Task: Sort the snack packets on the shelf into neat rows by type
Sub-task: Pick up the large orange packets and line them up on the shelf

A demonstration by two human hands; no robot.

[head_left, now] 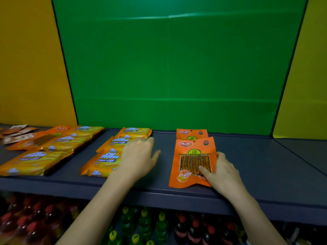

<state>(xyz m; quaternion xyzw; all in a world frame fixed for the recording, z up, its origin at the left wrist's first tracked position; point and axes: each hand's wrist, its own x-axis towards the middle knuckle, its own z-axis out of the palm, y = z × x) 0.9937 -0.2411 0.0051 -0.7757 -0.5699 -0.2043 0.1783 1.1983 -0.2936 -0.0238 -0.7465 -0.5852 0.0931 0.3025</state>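
While the right hand (221, 172) pinches the orange strip packet (192, 156) at its right edge, thumb on the clear window and fingers wrapped at the side, the left hand (138, 160) lies flat with straight, spread fingers on the column of Cal Cheese wafer packets (106, 160). The held packet lies near the front lip of the shelf (265, 165), overlapping a second orange packet (192, 133) just behind it. Well to the left sits a mixed pile (53, 144) of wafer and orange packets. A green panel (177, 68) backs the shelf; bottles (145, 225) stand on the level below.
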